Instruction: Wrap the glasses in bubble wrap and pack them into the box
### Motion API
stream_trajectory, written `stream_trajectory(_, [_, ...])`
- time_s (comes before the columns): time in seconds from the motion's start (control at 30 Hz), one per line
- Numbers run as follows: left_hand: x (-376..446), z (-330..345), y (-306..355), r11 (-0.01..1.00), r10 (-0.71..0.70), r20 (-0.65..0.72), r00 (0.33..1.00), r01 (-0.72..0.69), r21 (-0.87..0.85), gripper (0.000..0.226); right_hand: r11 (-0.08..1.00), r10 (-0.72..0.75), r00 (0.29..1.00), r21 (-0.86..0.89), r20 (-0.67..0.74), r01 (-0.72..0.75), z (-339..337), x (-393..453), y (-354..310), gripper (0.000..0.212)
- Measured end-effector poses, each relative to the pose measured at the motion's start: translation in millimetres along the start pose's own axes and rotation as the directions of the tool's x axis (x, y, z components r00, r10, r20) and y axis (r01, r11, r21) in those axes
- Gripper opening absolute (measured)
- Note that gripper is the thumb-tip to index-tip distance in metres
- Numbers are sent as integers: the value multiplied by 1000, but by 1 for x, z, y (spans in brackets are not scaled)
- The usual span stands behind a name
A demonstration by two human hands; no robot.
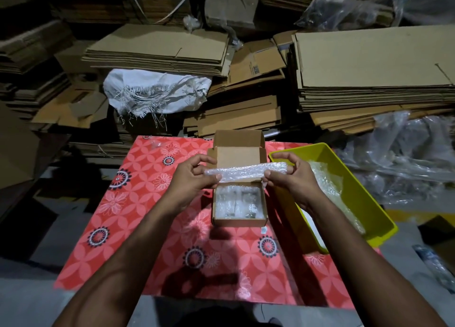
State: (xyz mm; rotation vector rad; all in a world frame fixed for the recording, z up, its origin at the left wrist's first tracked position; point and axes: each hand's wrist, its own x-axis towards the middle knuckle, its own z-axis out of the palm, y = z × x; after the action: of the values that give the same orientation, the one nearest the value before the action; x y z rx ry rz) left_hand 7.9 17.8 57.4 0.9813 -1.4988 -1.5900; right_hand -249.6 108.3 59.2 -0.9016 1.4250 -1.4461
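Floral tablecloth (138,218) beneath bubble-wrapped roll (246,172)

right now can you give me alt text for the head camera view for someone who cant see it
Two hands, left hand and right hand, hold a bubble-wrapped roll by its ends above an open cardboard box that already holds bubble-wrapped items. The box sits on a red flowered tablecloth beside a yellow bin of bubble wrap, with flattened cardboard stacked behind.

dim room | flattened cardboard stacks (369,63) | red floral table (152,228) | grey floor (29,302)
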Motion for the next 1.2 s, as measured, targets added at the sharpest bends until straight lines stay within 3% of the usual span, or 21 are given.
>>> stream_trajectory(0.07, [1,-5,-1,994,-24,71,997,16,111,42,996,-45,999,-83,-6,45,-2,4,2,45])
stream_trajectory(0.17, [2,-7,3,947,-54,186,981,-9,320,43,979,-126,991,-153,50,132,-2,6,-2,21])
stream_trajectory(0.27, [2,6,12,881,19,197,980,-109,460,40,954,-177,977,-223,115,199,1,8,-16,11])
stream_trajectory(0.37, [6,22,20,863,89,175,981,-163,478,28,937,-200,967,-257,155,235,8,12,-19,11])
stream_trajectory(0.5, [12,31,16,923,38,118,992,-80,375,10,972,-191,974,-114,118,205,20,11,-16,8])
stream_trajectory(0.63, [8,39,5,988,-39,69,997,28,154,7,997,-46,983,-49,176,55,32,-1,0,10])
stream_trajectory(0.87, [-2,50,3,995,-83,62,995,86,-54,14,989,-130,985,-63,114,137,42,-1,15,28])
stream_trajectory(1.2, [-4,47,-9,963,-193,76,978,204,-174,16,935,-319,948,-159,16,318,49,-1,30,17])
